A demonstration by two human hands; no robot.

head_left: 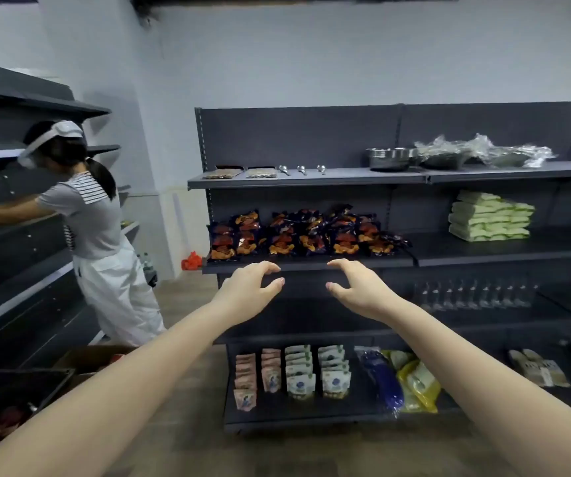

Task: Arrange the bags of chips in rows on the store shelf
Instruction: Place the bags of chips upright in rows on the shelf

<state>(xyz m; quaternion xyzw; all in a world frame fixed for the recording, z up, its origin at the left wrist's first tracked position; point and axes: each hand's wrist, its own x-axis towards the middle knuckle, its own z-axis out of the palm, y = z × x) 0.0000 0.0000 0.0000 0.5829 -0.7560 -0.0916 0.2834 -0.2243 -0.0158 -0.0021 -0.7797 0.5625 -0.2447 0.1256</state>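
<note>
Left hand [246,287] and right hand [358,287] near the shelf edge [311,262], fingers [270,266] half-open and empty, chip bags [304,235] just behind.

Beyond the left hand [247,287] and right hand [358,287], chip bags [297,235] were dark blue with orange-red print; right of them, packs [490,218] were pale green.

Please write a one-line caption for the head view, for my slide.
Left hand and right hand, both empty, reach toward chip bags on the shelf.
</note>
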